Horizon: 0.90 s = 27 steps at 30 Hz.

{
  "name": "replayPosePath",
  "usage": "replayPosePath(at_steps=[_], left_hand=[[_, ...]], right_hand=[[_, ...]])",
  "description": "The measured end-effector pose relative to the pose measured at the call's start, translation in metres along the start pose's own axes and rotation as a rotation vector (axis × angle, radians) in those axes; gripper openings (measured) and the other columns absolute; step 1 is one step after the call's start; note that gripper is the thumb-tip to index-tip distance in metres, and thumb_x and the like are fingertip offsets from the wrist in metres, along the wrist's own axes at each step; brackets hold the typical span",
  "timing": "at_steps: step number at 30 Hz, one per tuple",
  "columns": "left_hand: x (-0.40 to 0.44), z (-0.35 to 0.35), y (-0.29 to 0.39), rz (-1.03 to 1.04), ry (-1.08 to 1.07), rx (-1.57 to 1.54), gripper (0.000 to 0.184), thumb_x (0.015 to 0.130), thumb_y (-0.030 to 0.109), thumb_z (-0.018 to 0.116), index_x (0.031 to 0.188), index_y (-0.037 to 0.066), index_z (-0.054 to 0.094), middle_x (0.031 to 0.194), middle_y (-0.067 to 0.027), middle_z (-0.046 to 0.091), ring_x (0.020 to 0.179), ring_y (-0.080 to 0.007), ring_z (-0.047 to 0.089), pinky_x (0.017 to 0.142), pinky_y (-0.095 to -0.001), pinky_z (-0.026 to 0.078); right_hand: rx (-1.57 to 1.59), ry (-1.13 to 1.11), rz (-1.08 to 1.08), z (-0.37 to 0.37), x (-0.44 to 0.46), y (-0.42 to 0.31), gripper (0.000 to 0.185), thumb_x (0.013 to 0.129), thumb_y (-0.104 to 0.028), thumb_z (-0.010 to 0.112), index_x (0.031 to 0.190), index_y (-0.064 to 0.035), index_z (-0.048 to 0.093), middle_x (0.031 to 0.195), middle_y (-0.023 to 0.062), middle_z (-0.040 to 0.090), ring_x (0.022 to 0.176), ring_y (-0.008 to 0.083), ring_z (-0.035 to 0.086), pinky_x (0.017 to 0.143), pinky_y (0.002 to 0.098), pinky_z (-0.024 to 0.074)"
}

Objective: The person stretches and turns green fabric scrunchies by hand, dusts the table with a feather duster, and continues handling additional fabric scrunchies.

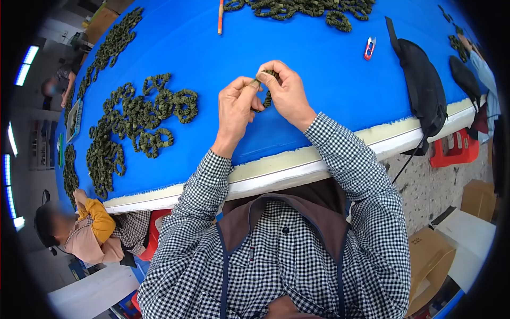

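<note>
Over the blue tabletop [319,69], both hands pinch one dark green gathered-fabric scrunchie [268,99]. My left hand [234,110] grips its left side, with thumb and fingers closed together. On the other side my right hand [288,95] is closed too, its thumb and forefinger meeting the left fingertips at the top of the ring. Part of the scrunchie is hidden behind the fingers. To the left lies a loose pile of similar green scrunchies [133,116]. Another heap of scrunchies [297,7] lies at the far edge of the view.
Red-handled thread snips [370,48] and an orange stick [220,18] lie on the table. A black bag [419,80] rests at the right over the table edge. Co-workers sit at left [95,228] and far right. A red stool [456,149] and cardboard box [427,266] stand below.
</note>
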<state>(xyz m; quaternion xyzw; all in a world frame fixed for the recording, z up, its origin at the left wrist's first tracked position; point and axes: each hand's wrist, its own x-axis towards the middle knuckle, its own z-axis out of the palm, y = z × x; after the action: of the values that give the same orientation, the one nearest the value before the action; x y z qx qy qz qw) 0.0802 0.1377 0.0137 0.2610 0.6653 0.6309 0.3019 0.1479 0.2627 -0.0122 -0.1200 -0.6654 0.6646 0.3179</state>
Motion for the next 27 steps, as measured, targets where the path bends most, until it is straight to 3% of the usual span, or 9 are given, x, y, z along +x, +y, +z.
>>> replayPosePath(at_steps=[4,8,14,19,21,23,27], left_hand=[[-0.003,0.004,-0.004,-0.086,-0.044,-0.265,0.021,0.093,0.017,0.056,0.105,0.0,0.058,0.074,-0.0069,0.06,0.06,-0.0104,0.058,0.037,-0.0178,0.036],[-0.006,0.006,-0.001,-0.114,-0.141,-0.585,0.013,0.094,0.011,0.053,0.102,0.003,0.058,0.072,-0.0047,0.056,0.068,-0.0111,0.057,0.04,-0.0171,0.039],[-0.004,-0.003,-0.009,-0.06,-0.095,-0.558,0.021,0.09,0.011,0.059,0.107,0.0,0.056,0.079,-0.0094,0.061,0.076,-0.0138,0.061,0.045,-0.019,0.047],[-0.005,-0.005,0.0,0.133,0.088,-0.14,0.032,0.087,0.005,0.062,0.116,0.0,0.052,0.083,-0.0116,0.063,0.074,-0.0154,0.063,0.05,-0.0218,0.053],[-0.006,-0.003,0.002,0.104,0.128,-0.102,0.037,0.086,0.003,0.063,0.12,0.0,0.05,0.085,-0.0123,0.064,0.073,-0.0153,0.063,0.051,-0.0226,0.055],[-0.007,-0.007,-0.005,0.22,-0.01,-0.049,0.043,0.088,0.002,0.06,0.128,0.003,0.044,0.087,-0.0128,0.063,0.075,-0.0178,0.065,0.053,-0.0221,0.055],[-0.011,-0.017,-0.004,0.214,-0.021,-0.179,0.047,0.085,0.001,0.063,0.128,0.002,0.044,0.082,-0.0115,0.063,0.067,-0.0151,0.062,0.05,-0.0221,0.054]], right_hand=[[-0.006,0.031,0.039,-0.005,0.002,-0.004,0.006,0.09,-0.007,0.056,0.088,-0.0049,0.062,0.074,0.0009,0.057,0.061,0.0062,0.048,0.052,0.0193,0.0416],[0.229,-0.017,0.137,-0.006,0.004,-0.006,0.006,0.091,-0.009,0.057,0.091,-0.0053,0.062,0.078,0.0022,0.059,0.064,0.0072,0.051,0.056,0.0201,0.044],[0.312,-0.184,0.172,-0.008,0.006,-0.005,0.009,0.093,-0.013,0.057,0.098,-0.0064,0.061,0.086,0.0024,0.061,0.075,0.0078,0.056,0.07,0.0216,0.0487],[0.156,-0.297,0.171,-0.009,0.006,-0.01,0.013,0.094,-0.016,0.058,0.101,-0.0056,0.061,0.089,0.0034,0.061,0.08,0.0092,0.057,0.076,0.0221,0.0487],[0.161,-0.358,0.232,-0.01,0.002,-0.013,0.014,0.094,-0.016,0.058,0.102,-0.0052,0.061,0.09,0.0034,0.061,0.083,0.0095,0.057,0.077,0.0219,0.0484],[0.179,-0.352,0.235,-0.011,0.003,-0.007,0.014,0.093,-0.015,0.059,0.102,-0.0041,0.061,0.092,0.0033,0.06,0.085,0.0095,0.055,0.078,0.022,0.0465],[0.364,-0.331,0.243,-0.008,0.003,0.003,0.011,0.092,-0.013,0.061,0.099,-0.0043,0.062,0.091,0.0035,0.061,0.082,0.0095,0.054,0.076,0.0207,0.0453]])
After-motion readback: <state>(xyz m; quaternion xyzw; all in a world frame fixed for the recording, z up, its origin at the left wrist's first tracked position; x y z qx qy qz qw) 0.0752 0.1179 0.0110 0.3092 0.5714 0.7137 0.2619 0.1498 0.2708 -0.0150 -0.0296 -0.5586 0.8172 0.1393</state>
